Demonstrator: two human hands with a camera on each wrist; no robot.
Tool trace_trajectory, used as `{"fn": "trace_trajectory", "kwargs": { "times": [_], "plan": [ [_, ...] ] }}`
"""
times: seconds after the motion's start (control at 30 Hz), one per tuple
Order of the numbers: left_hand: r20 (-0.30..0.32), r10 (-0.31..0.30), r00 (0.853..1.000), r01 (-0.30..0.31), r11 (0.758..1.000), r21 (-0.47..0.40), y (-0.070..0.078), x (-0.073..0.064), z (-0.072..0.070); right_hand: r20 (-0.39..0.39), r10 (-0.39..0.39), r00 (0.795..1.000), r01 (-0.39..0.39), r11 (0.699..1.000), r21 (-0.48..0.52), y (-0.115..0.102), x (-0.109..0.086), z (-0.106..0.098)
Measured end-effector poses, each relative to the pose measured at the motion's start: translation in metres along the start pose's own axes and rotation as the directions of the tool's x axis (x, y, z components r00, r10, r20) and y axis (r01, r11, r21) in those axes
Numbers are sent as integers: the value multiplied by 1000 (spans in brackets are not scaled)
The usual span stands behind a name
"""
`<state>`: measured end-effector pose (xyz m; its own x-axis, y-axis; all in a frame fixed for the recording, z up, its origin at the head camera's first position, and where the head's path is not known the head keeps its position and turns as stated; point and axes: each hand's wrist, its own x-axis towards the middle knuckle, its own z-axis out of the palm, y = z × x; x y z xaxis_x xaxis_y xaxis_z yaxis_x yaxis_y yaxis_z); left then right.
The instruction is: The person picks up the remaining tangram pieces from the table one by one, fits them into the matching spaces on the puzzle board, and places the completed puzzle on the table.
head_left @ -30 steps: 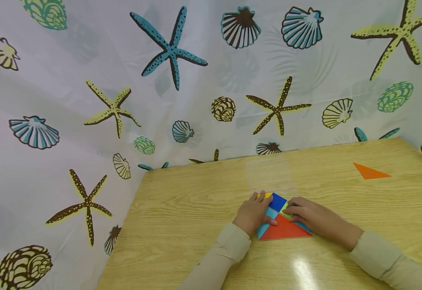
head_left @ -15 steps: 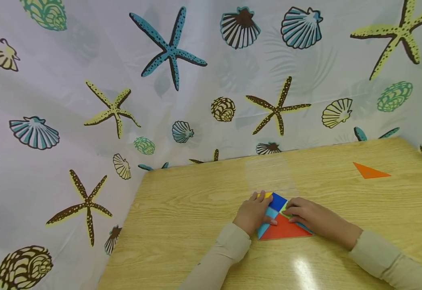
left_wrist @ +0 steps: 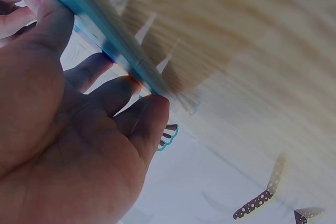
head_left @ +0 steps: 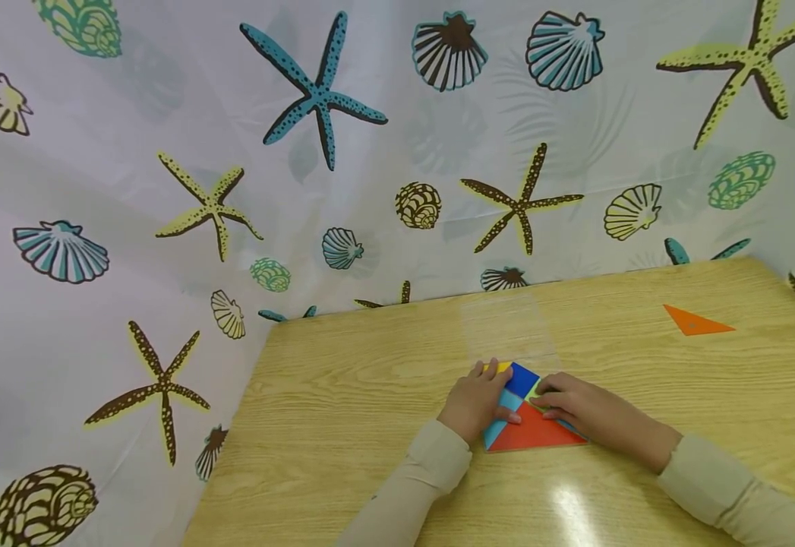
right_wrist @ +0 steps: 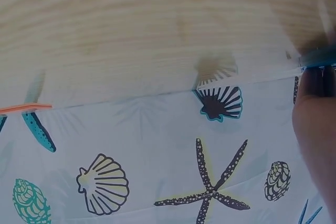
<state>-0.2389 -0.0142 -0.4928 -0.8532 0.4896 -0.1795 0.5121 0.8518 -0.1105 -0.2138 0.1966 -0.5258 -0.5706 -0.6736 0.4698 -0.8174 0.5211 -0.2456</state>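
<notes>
In the head view, flat tangram pieces lie edge to edge on the table: a red triangle (head_left: 537,431), a light blue piece (head_left: 497,431), a dark blue square (head_left: 522,381), a partly covered yellow piece (head_left: 504,367) and a mostly covered green piece (head_left: 532,390). My left hand (head_left: 472,403) rests spread over their left side, thumb on the red and light blue pieces. Its fingers (left_wrist: 152,124) touch the edge in the left wrist view. My right hand (head_left: 578,406) pinches the green piece at the right side, covering part of a blue piece (head_left: 572,429) below.
An orange triangle (head_left: 698,322) lies apart on the wooden table (head_left: 342,395), toward the back right. A faint clear rectangle (head_left: 509,328) sits behind the pieces. A white cloth (head_left: 383,167) printed with shells and starfish hangs at the back and left.
Both hands and the tangram pieces keep their places. Only the head view shifts very slightly.
</notes>
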Motion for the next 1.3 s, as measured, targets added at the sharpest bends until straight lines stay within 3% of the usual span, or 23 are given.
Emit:
{"fn": "trace_trajectory", "kwargs": {
  "times": [0.43, 0.7, 0.87, 1.13, 1.3],
  "plan": [
    [4, -4, 1000, 4, 1000, -5, -2, 3, 1, -9, 19, 1000, -19, 999, 33, 0, 2, 0],
    [11, -8, 1000, 8, 1000, 3, -1, 4, 0, 72, 180, 981, -184, 982, 49, 0, 0, -3],
    [21, -13, 1000, 13, 1000, 2, 0, 5, 1, 118, 231, 966, -239, 969, 65, 0, 1, -5],
    [42, -21, 999, 21, 1000, -7, -1, 6, 2, 160, 265, 951, -280, 956, 84, -1, 1, -5],
    [43, -22, 999, 22, 1000, -17, 0, 6, 3, 150, 263, 953, -278, 957, 88, 0, 0, -4]
  ]
}}
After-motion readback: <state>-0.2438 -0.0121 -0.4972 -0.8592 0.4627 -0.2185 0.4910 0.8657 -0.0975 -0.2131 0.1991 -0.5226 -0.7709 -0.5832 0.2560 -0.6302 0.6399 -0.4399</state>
